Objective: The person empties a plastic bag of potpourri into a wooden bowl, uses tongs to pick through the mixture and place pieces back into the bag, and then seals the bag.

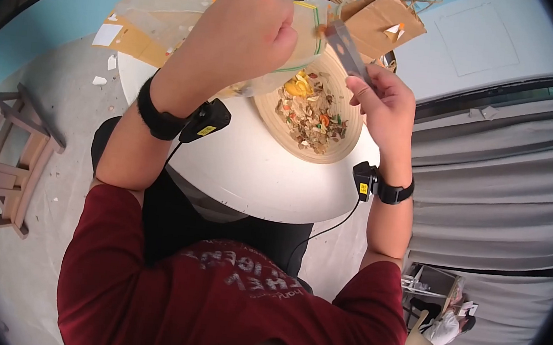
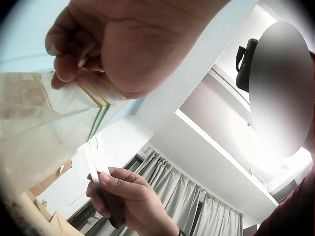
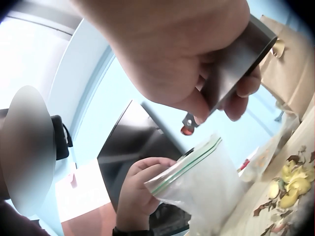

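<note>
Translucent plastic zip bag (image 3: 202,184), green-sealed: the left hand (image 1: 251,32) grips it near its mouth, over the far side of a white table (image 1: 248,186). The right hand (image 1: 386,102) grips metal tongs (image 1: 348,51), whose tips seem to pinch a small orange-red piece (image 3: 187,131) near the bag's opening. I judge the step as filling the bag; the next move calls for lining the tips up inside, then releasing. The pale oval bowl (image 1: 266,114) holds brown flakes, orange and green bits, and yellow pieces (image 1: 299,85) at its far end. I cannot tell what the zip bag already contains.
</note>
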A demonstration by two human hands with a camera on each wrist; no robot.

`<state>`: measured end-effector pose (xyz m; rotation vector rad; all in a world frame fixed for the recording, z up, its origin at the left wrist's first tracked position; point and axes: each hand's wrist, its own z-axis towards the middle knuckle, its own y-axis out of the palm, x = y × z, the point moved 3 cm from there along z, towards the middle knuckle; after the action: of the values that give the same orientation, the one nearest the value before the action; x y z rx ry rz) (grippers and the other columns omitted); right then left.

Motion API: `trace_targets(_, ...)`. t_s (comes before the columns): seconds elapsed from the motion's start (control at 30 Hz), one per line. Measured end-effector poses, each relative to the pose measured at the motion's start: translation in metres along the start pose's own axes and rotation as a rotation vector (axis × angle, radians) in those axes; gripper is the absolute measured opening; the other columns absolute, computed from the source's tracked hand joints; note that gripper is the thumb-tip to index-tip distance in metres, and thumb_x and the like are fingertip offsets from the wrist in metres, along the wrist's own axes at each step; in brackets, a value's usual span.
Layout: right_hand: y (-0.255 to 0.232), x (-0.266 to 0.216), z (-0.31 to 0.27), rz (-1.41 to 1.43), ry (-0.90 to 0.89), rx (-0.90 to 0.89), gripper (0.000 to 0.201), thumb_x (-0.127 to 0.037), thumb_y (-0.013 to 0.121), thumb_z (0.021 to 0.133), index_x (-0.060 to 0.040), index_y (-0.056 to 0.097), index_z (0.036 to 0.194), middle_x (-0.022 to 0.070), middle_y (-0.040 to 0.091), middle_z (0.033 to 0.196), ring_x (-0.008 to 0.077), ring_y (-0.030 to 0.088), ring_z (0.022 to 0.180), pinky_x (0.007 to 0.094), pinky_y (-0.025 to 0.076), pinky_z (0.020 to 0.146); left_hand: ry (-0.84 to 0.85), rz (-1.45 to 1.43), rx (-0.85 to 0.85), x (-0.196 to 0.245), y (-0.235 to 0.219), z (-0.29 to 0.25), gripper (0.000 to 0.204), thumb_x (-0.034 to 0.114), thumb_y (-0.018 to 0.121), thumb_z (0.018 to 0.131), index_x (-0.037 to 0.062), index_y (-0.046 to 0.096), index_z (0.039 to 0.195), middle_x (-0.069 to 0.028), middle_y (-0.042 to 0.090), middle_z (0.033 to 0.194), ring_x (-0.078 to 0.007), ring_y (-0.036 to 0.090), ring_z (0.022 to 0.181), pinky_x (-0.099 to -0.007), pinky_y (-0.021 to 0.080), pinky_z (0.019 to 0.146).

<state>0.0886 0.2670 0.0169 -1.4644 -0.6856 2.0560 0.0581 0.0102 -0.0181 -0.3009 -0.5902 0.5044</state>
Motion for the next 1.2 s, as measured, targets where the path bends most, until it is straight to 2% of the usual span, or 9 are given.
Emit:
trace_targets(0.1,0.003,0.002,0.001,0.008,-0.015,0.087,0.024,-0.018,0.081,0.092,0.0041,0.072,0.099,0.0017,0.063,0.069,0.0077,0.058,0.061,0.0265,0.045,0.056,-0.001,0.001,0.032,-0.001,-0.003,-0.001,0.012,0.01,0.061,0.085,-0.0006,0.068,0.083,-0.0179,0.064,0.07,-0.0344,0.063,0.063,-0.0413,0.049,0.061)
trace_targets(0.2,-0.005,0.05,0.023,-0.293,0.023,0.006,0.028,-0.021,0.081,0.09,0.0049,0.071,0.092,0.0067,0.063,0.064,0.0123,0.06,0.058,0.031,0.047,0.057,-0.043,0.002,0.014,-0.005,-0.008,0.0,0.011,0.009,0.062,0.086,-0.0004,0.067,0.082,-0.0167,0.063,0.068,-0.0312,0.061,0.06,-0.0393,0.048,0.059)
trace_targets(0.3,0.003,0.097,0.034,-0.417,0.122,-0.151,0.031,-0.024,0.081,0.086,0.0057,0.07,0.085,0.0121,0.063,0.062,0.0178,0.063,0.056,0.0348,0.05,0.058,-0.071,0.013,0.004,-0.007,-0.012,0.001,0.012,0.009,0.062,0.086,-0.001,0.066,0.082,-0.016,0.063,0.068,-0.0295,0.061,0.059,-0.0383,0.047,0.058)
trace_targets(0.33,0.006,0.104,0.036,-0.366,0.149,-0.144,0.029,-0.022,0.08,0.085,0.0059,0.072,0.083,0.0137,0.065,0.063,0.0205,0.066,0.056,0.0355,0.051,0.058,-0.07,0.009,0.009,-0.007,-0.013,0.001,0.012,0.009,0.062,0.086,-0.0011,0.066,0.081,-0.016,0.063,0.068,-0.0299,0.061,0.059,-0.0385,0.047,0.058)
trace_targets(0.63,0.025,0.122,0.051,-0.327,0.185,-0.204,0.027,-0.019,0.079,0.085,0.0067,0.073,0.086,0.0132,0.066,0.065,0.0194,0.067,0.056,0.035,0.052,0.057,-0.038,-0.001,0.02,-0.008,-0.013,0.0,0.011,0.008,0.061,0.086,-0.0014,0.066,0.082,-0.0173,0.063,0.07,-0.034,0.062,0.063,-0.0406,0.048,0.061)
trace_targets(0.83,0.007,0.083,0.039,-0.19,0.132,0.002,0.019,-0.014,0.076,0.092,0.0051,0.074,0.092,0.006,0.067,0.067,0.0119,0.065,0.057,0.0286,0.049,0.055,-0.039,0.001,0.009,-0.009,-0.012,-0.001,0.011,0.008,0.061,0.086,-0.0014,0.065,0.082,-0.0175,0.063,0.07,-0.0347,0.062,0.064,-0.0419,0.048,0.062)
trace_targets(0.93,-0.002,0.054,0.029,0.019,0.036,0.133,0.017,-0.013,0.077,0.094,0.0038,0.075,0.097,0.0031,0.069,0.074,0.0093,0.064,0.062,0.0253,0.048,0.056,-0.033,0.004,0.014,-0.008,-0.012,-0.002,0.011,0.008,0.061,0.086,-0.0013,0.065,0.082,-0.0175,0.063,0.07,-0.0349,0.063,0.064,-0.0421,0.048,0.062)
trace_targets(1.07,0.003,0.008,0.011,0.095,-0.041,0.085,0.016,-0.01,0.077,0.094,0.0041,0.075,0.102,0.002,0.07,0.08,0.0089,0.064,0.065,0.0237,0.048,0.059,-0.023,0.014,0.03,-0.008,-0.008,-0.002,0.011,0.009,0.061,0.086,-0.0013,0.065,0.082,-0.0173,0.063,0.069,-0.0348,0.063,0.063,-0.0418,0.048,0.061)
trace_targets(1.2,0.002,0.01,0.01,0.028,0.003,0.037,0.022,-0.014,0.079,0.093,0.005,0.074,0.103,0.0038,0.069,0.076,0.0094,0.064,0.065,0.0243,0.048,0.059,-0.081,-0.002,0.0,-0.011,-0.013,-0.002,0.011,0.008,0.062,0.086,-0.0017,0.065,0.082,-0.0166,0.064,0.069,-0.0332,0.062,0.061,-0.0401,0.047,0.059)
